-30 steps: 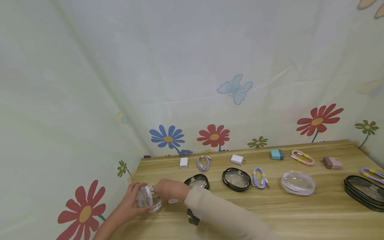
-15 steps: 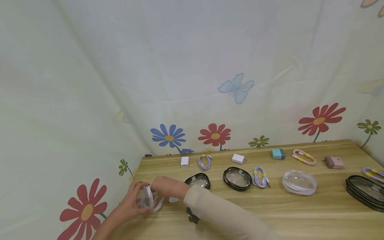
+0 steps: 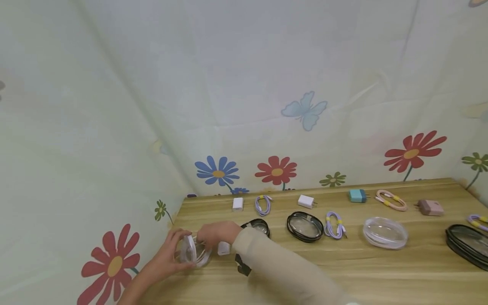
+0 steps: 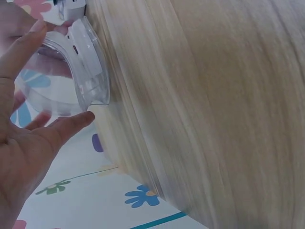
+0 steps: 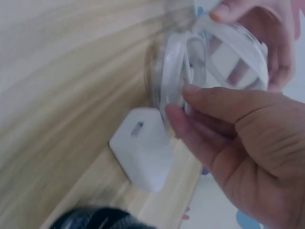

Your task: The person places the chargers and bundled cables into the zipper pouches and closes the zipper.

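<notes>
Clear plastic: round case [image 3: 187,250], one, its two halves parted in a V, one half tilted up, near the left end of the table. Left hand [image 3: 164,259]: thumb and fingers clamped on the case from opposite sides. Right hand [image 3: 218,234]: thumb and forefinger together, pinched on a white cable [image 5: 188,59] that lies looped inside the other half.

Just beside the right fingers: white adapter [image 5: 143,150], one, set on the tabletop, its port visible from the right wrist.

Behind the right hand: black-rimmed case [image 3: 263,226], oval, partly covered by the beige sleeve [image 3: 282,264].

Front row, continuing rightward: second black-rimmed case [image 3: 306,226]; lilac cable [image 3: 339,228], coiled, yellow ties, close by; clear lidded case [image 3: 385,234]; third black-rimmed case [image 3: 468,246], at the picture's edge, a further lilac cable [image 3: 477,223] behind it, cut off by the frame.

Back row, left to right: upright white charger [image 3: 238,204]; lilac coil [image 3: 258,207]; white plug [image 3: 306,201], prongs rightward; teal plug [image 3: 357,195]; peach cable [image 3: 391,205], yellow ties; pink plug [image 3: 431,207], prongs leftward.

Support: wood-grain table [image 3: 381,277]. Surround: pale sheet [image 3: 244,84], printed with flowers and a blue butterfly [image 3: 305,111].
</notes>
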The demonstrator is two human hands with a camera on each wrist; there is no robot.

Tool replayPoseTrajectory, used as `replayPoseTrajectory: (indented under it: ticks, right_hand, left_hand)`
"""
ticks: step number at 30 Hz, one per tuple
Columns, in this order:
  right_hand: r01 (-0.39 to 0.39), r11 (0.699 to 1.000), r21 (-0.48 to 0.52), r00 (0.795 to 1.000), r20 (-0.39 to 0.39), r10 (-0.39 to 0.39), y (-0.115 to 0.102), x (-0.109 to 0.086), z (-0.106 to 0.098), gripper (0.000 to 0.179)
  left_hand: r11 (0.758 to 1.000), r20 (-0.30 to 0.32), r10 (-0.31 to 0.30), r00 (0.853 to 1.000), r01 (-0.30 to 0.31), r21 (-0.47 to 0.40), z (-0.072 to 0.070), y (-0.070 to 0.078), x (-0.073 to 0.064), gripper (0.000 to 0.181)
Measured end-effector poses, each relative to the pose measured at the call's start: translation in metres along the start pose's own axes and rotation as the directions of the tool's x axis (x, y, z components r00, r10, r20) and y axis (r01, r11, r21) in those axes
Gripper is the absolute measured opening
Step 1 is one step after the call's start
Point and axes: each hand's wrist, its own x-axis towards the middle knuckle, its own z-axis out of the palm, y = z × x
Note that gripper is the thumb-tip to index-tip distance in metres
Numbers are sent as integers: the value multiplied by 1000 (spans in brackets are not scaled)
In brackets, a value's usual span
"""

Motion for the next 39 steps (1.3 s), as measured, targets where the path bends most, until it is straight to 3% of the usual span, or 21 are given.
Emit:
replayPoseTrajectory:
  ticks: [3,9,14,22,29,34,39]
  right_hand:
    - [13,999,44,1000,-4,-13,8,1,-2,23]
    - [15,997,70,994,-107,-8,16,3,9,39]
    - [-17,988,156,994,-103,33,16,4,7,50]
    - [-73,945,318,993,-67,99,26,6,-14,42]
    - [-37,972,230,998,-49,50,25,11,-10,38]
    - [-43,979,201,999,-8,46,22,10,-10,34]
    - [-121,947,298,980,-117,162,26,10,-8,29]
  left_hand:
    - [1000,-1,14,1000,-14,5,-1,0,2,86]
    - [999,23,27,999,-26,-33,-1,-1,4,87]
    - [997,33,67,997,-65,-39,-3,-2,0,87]
    - [997,45,78,996,-78,-13,-4,-3,-1,87]
    - [995,39,93,995,-94,31,-6,-3,-2,88]
    - [977,27,171,985,-173,125,-3,-6,-1,88]
    - [947,10,250,968,-247,205,0,-3,-2,89]
